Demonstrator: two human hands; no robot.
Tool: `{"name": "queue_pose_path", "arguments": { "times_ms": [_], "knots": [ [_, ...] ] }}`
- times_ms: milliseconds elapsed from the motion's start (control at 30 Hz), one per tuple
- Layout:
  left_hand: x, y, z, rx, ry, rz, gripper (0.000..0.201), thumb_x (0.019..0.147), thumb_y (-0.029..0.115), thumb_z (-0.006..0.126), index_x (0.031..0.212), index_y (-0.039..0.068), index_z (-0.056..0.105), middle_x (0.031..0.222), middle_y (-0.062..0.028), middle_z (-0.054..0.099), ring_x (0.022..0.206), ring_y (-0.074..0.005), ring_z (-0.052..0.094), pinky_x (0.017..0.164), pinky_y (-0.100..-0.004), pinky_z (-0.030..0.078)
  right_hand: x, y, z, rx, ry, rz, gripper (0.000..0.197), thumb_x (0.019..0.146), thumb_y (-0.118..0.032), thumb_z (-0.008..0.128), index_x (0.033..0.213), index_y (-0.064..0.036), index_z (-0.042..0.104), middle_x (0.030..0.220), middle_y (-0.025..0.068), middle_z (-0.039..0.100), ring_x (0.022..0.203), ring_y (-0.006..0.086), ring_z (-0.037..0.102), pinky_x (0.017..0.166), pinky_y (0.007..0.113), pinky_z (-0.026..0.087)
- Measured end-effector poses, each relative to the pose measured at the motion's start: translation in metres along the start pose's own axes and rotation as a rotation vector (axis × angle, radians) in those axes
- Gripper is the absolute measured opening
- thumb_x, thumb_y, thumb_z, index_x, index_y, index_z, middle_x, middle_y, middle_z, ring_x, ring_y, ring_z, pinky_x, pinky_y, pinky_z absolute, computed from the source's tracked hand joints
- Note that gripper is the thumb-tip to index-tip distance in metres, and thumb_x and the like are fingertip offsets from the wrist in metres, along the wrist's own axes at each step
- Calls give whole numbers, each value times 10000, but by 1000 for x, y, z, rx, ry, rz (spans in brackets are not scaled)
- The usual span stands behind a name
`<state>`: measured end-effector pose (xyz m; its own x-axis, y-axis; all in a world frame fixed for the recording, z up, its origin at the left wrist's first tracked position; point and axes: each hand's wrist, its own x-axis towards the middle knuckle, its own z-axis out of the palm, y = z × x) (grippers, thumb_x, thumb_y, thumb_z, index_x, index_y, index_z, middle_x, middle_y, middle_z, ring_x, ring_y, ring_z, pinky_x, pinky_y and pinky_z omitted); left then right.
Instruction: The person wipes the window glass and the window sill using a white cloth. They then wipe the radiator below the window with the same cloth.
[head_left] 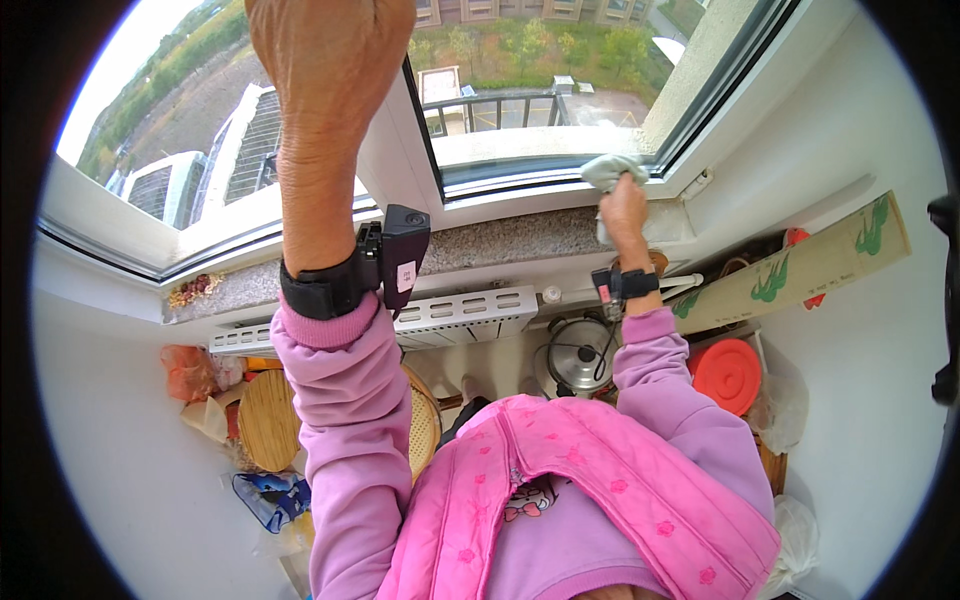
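My right hand (pixel 626 212) is closed around a pale grey-green cloth (pixel 612 172). The cloth lies against the lower right corner of the white window frame (pixel 520 205), and a fold of it hangs over the stone sill. Raised high at the top edge, my left hand (pixel 330 50) shows its back with the fingers curled. It is in front of the upright bar between the two panes. Its fingertips are out of sight, so what it grips, if anything, is hidden. Both wrists wear black straps with small devices.
Under the speckled sill (pixel 490 240) is a white radiator (pixel 470 312). A lidded metal pot (pixel 580 355), a red round lid (pixel 726 377), a wooden board (pixel 268 420) and several bags sit below. A long cardboard piece (pixel 800 265) leans at the right wall.
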<state>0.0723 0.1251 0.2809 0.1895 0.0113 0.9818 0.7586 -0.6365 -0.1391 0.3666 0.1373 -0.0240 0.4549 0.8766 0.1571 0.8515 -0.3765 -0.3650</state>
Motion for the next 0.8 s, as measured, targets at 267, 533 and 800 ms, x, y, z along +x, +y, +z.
{"name": "queue_pose_path", "arguments": {
  "times_ms": [267, 533, 800],
  "knots": [
    [0, 0, 0, -25, 19, 1, 214, 918, 151, 517, 761, 8, 547, 741, -123, 520, 751, -298, 499, 746, -397, 382, -74, -96, 28, -13, 4, -398, 321, 739, -35, 679, 1041, 1, 577, 1061, 204, 592, 1053, 345, 558, 844, 409, 544],
    [-1, -2, -1, 61, -22, -15, 191, 911, 159, 516, 779, 25, 547, 778, -114, 541, 788, -298, 508, 769, -397, 391, -118, -173, 56, 232, -95, -562, 363, 684, -40, 677, 1024, -55, 551, 1131, 139, 466, 1084, 338, 505, 796, 448, 535],
    [0, 0, -3, 32, -76, -37, 188, 911, 147, 509, 783, 15, 549, 770, -109, 529, 786, -292, 503, 775, -390, 386, -100, -140, 50, 398, -116, -671, 412, 701, -56, 687, 1094, -116, 577, 1169, 82, 505, 1090, 324, 548, 825, 437, 525]
  ]
}}
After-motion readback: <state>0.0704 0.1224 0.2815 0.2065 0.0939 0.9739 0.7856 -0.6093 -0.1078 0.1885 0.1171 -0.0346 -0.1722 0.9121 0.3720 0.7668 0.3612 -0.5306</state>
